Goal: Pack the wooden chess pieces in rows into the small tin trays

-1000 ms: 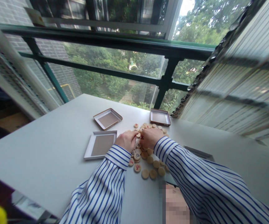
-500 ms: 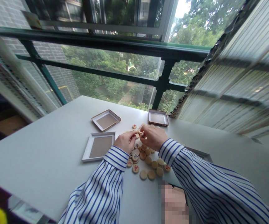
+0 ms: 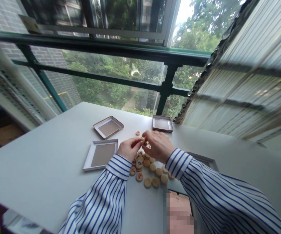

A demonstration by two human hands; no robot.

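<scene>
Over a heap of round wooden xiangqi pieces (image 3: 146, 162), my two hands meet at the fingertips. My left hand (image 3: 128, 149) is closed, thumb and fingers pinched on a xiangqi piece (image 3: 144, 143) with a dark character. From the other side, my right hand (image 3: 159, 145) curls with its thumb and fingers at the same piece. Several pieces show red or black characters, others lie with plain faces. Part of the heap is hidden behind my right hand and sleeve. One piece with a red mark (image 3: 137, 133) sits apart beyond my hands.
Shallow box parts lie on the white table (image 3: 57, 146): one at the back left (image 3: 108, 127), one at left (image 3: 101, 155), one at the back right (image 3: 162, 123). Another tray (image 3: 207, 161) is partly behind my right sleeve. A phone-like slab (image 3: 179, 195) lies in front. Window railing borders the far edge.
The view has shifted slightly. My fingertips have turned the piece between them, and its dark character now shows. The trays and the heap look unchanged.
</scene>
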